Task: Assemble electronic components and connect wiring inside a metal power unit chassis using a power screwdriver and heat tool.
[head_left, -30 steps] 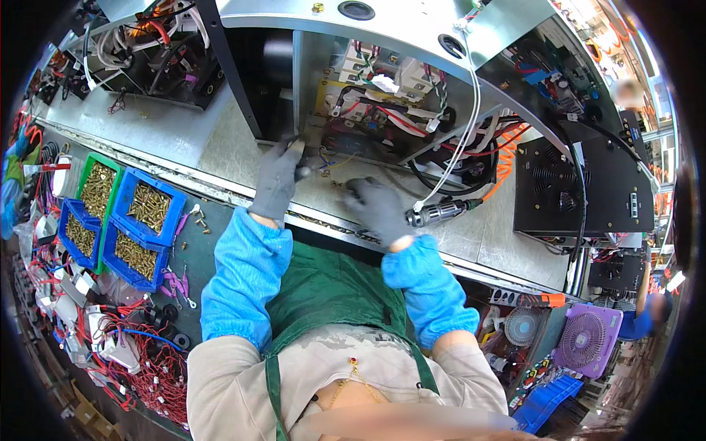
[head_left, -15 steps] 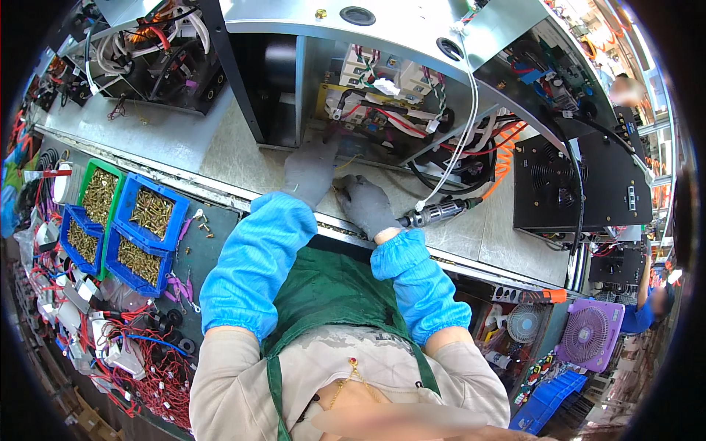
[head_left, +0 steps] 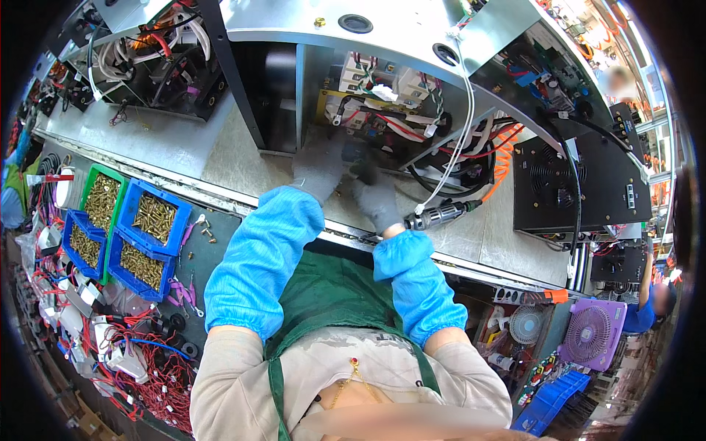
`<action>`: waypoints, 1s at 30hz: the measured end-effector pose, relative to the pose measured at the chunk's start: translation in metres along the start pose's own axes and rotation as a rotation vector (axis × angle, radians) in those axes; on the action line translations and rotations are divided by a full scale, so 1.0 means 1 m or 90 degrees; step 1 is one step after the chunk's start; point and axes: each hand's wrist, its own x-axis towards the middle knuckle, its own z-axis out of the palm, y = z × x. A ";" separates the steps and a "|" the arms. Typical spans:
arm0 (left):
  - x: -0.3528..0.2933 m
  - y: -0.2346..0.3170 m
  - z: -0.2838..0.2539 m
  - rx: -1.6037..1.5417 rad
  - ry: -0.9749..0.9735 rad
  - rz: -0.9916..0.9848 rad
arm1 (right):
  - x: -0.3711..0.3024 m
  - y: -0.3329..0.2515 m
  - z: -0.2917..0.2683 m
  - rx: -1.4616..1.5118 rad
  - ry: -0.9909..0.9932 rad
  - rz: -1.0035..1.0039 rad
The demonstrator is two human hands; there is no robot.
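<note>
Both my hands wear grey gloves and reach into the open lower front of a metal cabinet. My left hand extends beneath the wired parts, its fingers lost in the shade inside. To its right, my right hand points inward; its dark fingertips are blurred, and I cannot make out anything in them. Just above the hands are white blocks with red, black and white cables. A powered screwdriver with an orange coiled hose lies beside my right wrist.
At the left stand blue bins and a green bin of brass-coloured screws. Red wire bundles are heaped below them. A black fan unit sits to the right. White cords hang down the cabinet's front. Another person is at far right.
My right hand has moved forward and slightly right, deeper into the cabinet, away from the bench edge. My left hand has shifted slightly right. The screwdriver has nudged a little.
</note>
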 end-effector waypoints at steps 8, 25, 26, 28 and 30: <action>0.006 -0.012 0.007 0.018 0.039 0.083 | 0.026 0.005 -0.013 0.093 -0.112 -0.233; 0.014 -0.011 0.007 -0.115 0.011 0.155 | 0.026 -0.023 -0.010 0.129 0.146 -0.082; 0.015 -0.008 0.009 -0.116 0.012 0.138 | 0.028 -0.024 -0.010 0.129 0.144 -0.083; 0.017 -0.009 0.015 -0.116 0.014 0.123 | 0.030 -0.029 -0.011 -0.067 0.180 -0.172; 0.016 -0.013 0.028 -0.168 0.098 0.134 | 0.036 -0.023 -0.008 -0.140 0.167 -0.158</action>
